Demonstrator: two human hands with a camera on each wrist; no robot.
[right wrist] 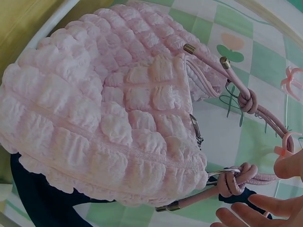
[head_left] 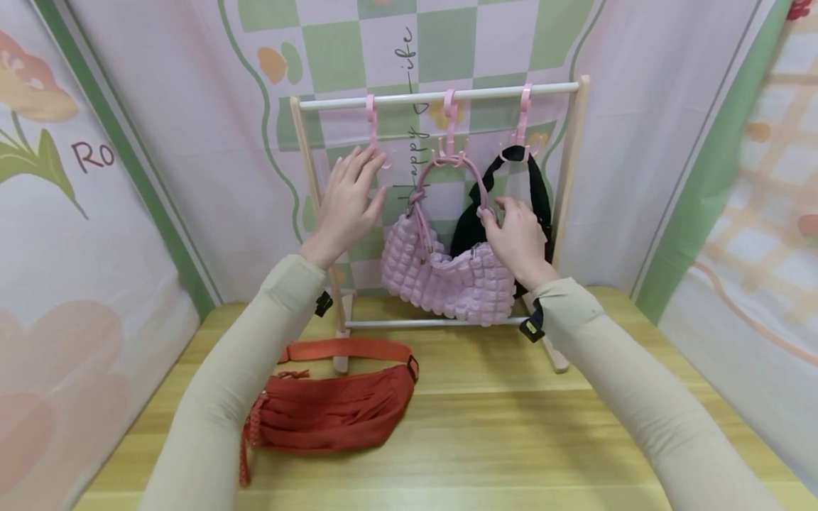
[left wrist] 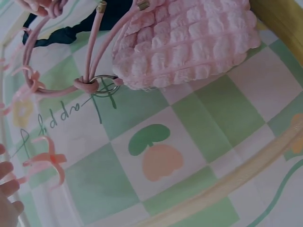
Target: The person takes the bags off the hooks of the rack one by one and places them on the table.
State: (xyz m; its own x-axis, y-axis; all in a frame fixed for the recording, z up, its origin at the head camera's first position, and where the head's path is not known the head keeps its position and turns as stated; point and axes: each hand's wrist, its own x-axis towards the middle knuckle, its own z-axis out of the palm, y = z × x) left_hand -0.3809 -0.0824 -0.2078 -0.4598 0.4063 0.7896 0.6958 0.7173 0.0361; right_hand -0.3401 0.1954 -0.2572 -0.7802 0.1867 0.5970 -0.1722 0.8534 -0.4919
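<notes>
A puffy pink bag point(head_left: 447, 280) hangs by its cord handle point(head_left: 476, 174) from the middle pink hook point(head_left: 450, 128). Beside that handle, at its knotted right side, is the right hand point(head_left: 519, 241), thumb and fingers apart; in the right wrist view the hand point(right wrist: 265, 210) has the cord knot point(right wrist: 232, 182) near its spread fingers. Whether the thumb touches the cord cannot be told. The left hand point(head_left: 348, 202) is raised at the left pink hook point(head_left: 371, 117), fingers extended and holding nothing; in the left wrist view its fingertips point(left wrist: 7, 182) show beside the hook point(left wrist: 49, 161).
A black bag point(head_left: 540, 191) hangs from the right hook point(head_left: 525, 113), partly behind the pink one. The rack has wooden posts point(head_left: 571, 163) and a white top rail point(head_left: 409, 99). A red waist bag point(head_left: 335, 411) lies on the wooden table point(head_left: 486, 440), front left.
</notes>
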